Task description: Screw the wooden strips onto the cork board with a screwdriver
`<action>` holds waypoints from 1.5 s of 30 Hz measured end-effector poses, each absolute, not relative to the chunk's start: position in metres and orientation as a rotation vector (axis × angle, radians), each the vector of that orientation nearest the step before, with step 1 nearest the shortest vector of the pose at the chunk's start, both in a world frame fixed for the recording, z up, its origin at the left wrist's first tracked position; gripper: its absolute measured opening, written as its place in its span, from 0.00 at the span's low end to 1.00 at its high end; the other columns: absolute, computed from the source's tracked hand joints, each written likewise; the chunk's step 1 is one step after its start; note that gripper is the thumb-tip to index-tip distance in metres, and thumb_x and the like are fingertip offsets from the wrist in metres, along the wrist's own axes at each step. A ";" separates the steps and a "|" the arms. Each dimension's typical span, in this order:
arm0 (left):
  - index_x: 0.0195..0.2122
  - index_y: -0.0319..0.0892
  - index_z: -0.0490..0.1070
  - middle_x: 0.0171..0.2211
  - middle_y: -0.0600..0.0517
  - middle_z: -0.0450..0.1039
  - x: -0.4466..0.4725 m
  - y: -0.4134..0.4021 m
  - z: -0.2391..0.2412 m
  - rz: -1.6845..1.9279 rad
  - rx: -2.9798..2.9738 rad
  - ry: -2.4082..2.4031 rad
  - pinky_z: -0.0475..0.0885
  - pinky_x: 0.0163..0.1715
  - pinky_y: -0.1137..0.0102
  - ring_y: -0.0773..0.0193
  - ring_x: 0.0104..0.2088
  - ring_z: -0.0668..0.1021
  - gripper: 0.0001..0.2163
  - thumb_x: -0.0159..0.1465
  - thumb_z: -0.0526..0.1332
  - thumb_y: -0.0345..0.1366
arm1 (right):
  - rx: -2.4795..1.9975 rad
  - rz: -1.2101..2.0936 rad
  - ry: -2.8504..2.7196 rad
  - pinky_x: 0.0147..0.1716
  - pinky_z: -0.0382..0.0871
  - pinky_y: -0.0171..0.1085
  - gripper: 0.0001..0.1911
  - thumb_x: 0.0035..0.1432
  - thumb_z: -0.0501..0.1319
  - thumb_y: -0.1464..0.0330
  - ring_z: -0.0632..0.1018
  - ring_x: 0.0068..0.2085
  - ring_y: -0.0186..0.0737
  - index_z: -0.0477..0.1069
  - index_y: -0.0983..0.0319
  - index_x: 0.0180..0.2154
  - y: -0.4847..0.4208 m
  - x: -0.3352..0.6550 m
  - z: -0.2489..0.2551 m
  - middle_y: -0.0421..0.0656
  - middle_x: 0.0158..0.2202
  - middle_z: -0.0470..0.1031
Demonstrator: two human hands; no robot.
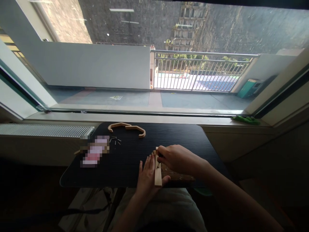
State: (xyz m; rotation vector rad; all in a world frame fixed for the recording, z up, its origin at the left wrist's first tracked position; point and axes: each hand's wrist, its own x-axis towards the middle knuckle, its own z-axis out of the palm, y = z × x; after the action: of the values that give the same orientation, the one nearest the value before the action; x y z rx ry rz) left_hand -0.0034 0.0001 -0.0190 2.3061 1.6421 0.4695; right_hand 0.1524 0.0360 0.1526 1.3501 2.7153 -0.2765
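Hands (146, 175) (180, 160) on wood strip (158, 178); black table (125, 156); window (135, 67) beyond

The table (193, 138) lies bare across its right back part and in the middle band between the nails (115, 140) and the hands. Two curved pieces (118, 124) block the far edge, left of centre. A blurred thing (94, 152) fills the left side. The left hand (146, 175), right hand (177, 159) and strip (158, 172) crowd the near edge, touching one another.
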 end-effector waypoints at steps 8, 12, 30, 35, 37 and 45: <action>0.69 0.33 0.47 0.67 0.31 0.56 -0.003 -0.001 -0.024 0.495 2.341 1.641 0.54 0.64 0.42 0.42 0.68 0.60 0.40 0.63 0.58 0.54 | 1.333 -0.329 2.738 0.27 0.54 0.36 0.12 0.69 0.55 0.60 0.80 0.35 0.42 0.70 0.60 0.38 0.038 0.151 0.156 0.44 0.35 0.80; 0.68 0.34 0.48 0.67 0.31 0.56 -0.004 -0.001 -0.026 0.525 2.356 1.634 0.53 0.64 0.43 0.41 0.67 0.61 0.42 0.62 0.58 0.58 | 1.327 -0.305 2.739 0.27 0.55 0.36 0.12 0.68 0.55 0.60 0.80 0.35 0.42 0.71 0.60 0.38 0.037 0.148 0.158 0.44 0.35 0.80; 0.64 0.37 0.60 0.63 0.34 0.64 -0.006 -0.002 -0.029 0.540 2.407 1.621 0.53 0.64 0.43 0.42 0.66 0.63 0.36 0.63 0.57 0.59 | 1.336 -0.209 2.827 0.25 0.48 0.37 0.17 0.68 0.56 0.58 0.75 0.29 0.35 0.72 0.63 0.32 0.040 0.145 0.151 0.43 0.30 0.77; 0.64 0.37 0.60 0.63 0.34 0.63 -0.005 -0.001 -0.029 0.562 2.407 1.629 0.54 0.64 0.41 0.41 0.66 0.62 0.37 0.62 0.57 0.59 | 1.360 -0.238 2.886 0.25 0.50 0.37 0.14 0.67 0.58 0.59 0.75 0.29 0.34 0.74 0.62 0.36 0.039 0.145 0.144 0.42 0.33 0.77; 0.64 0.37 0.60 0.64 0.34 0.63 -0.004 -0.001 -0.029 0.554 2.395 1.619 0.54 0.63 0.40 0.41 0.66 0.62 0.36 0.62 0.57 0.59 | 1.340 -0.281 2.951 0.26 0.52 0.36 0.11 0.67 0.58 0.62 0.76 0.31 0.35 0.74 0.61 0.42 0.039 0.146 0.141 0.42 0.37 0.77; 0.66 0.38 0.57 0.67 0.34 0.58 -0.004 -0.001 -0.027 0.565 2.371 1.606 0.53 0.63 0.41 0.40 0.66 0.62 0.37 0.62 0.59 0.56 | 1.300 -0.353 2.941 0.26 0.51 0.35 0.08 0.67 0.56 0.66 0.75 0.30 0.34 0.71 0.62 0.40 0.035 0.146 0.136 0.41 0.34 0.77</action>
State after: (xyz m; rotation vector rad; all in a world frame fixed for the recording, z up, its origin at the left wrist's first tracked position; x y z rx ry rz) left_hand -0.0044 -0.0011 -0.0269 2.3708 1.6057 0.5647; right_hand 0.1463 0.0350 0.1364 1.3005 2.9406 -0.3530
